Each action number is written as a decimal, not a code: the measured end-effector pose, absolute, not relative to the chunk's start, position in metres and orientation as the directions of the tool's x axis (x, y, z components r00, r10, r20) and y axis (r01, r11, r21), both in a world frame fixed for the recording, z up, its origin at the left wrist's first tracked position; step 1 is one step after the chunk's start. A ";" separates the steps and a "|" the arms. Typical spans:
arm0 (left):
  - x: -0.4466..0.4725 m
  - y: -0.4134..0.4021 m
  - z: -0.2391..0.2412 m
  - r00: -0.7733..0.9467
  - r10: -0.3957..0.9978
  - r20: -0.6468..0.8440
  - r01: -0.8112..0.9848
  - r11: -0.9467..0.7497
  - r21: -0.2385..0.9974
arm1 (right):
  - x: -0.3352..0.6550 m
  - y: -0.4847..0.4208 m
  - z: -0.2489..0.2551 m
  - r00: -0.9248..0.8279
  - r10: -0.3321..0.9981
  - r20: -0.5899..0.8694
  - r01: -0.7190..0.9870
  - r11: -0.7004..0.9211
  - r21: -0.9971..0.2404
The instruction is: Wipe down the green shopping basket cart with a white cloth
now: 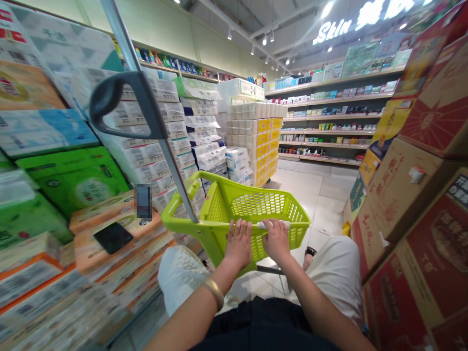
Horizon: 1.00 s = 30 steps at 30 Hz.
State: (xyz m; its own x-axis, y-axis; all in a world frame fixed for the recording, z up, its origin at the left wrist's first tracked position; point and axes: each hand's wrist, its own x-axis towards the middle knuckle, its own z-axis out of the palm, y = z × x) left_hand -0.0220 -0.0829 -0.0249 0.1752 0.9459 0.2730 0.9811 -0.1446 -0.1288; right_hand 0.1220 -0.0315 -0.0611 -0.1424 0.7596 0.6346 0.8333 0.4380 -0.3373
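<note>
A lime-green shopping basket [215,236] on wheels, with perforated walls, stands tilted between my knees. My left hand [238,247] rests on its near rim with the fingers stretched over the edge. Just to the right, my right hand [277,240] is closed over a white, narrow, rolled-looking thing [262,225] lying along the same rim; its kind I cannot make out. From the basket's left end a metal pole [179,178] rises, carrying a grey loop handle [156,114]. The part of the basket below my wrists is hidden.
Tissue packs [164,122] are stacked on the left, where a black flat object [113,237] and a pixelated phone-like thing [143,202] lie on orange packs [87,256]. Cardboard cartons [398,190] close in on the right. Shelves [329,117] stand beyond the tiled floor [310,180].
</note>
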 end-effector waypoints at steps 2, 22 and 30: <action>-0.022 -0.083 -0.025 0.177 0.943 0.283 0.981 -0.146 -0.128 | 0.108 -0.039 -0.057 -0.213 0.744 0.633 0.798 0.506 -0.327; -0.022 -0.083 -0.023 0.173 0.944 0.280 0.981 -0.141 -0.131 | 0.109 -0.044 -0.060 -0.251 0.718 0.650 0.756 0.564 -0.331; -0.023 -0.086 -0.022 0.190 0.944 0.269 0.978 -0.161 -0.130 | 0.177 -0.011 -0.088 -0.038 0.706 0.707 0.820 0.426 -0.381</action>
State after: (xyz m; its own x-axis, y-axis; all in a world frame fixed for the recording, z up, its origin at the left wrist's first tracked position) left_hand -0.0234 -0.0863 -0.0224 0.1905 0.9442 0.2688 0.9785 -0.1605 -0.1295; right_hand 0.1766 -0.0114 -0.0878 -0.0384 0.7058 0.7074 0.8203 0.4265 -0.3810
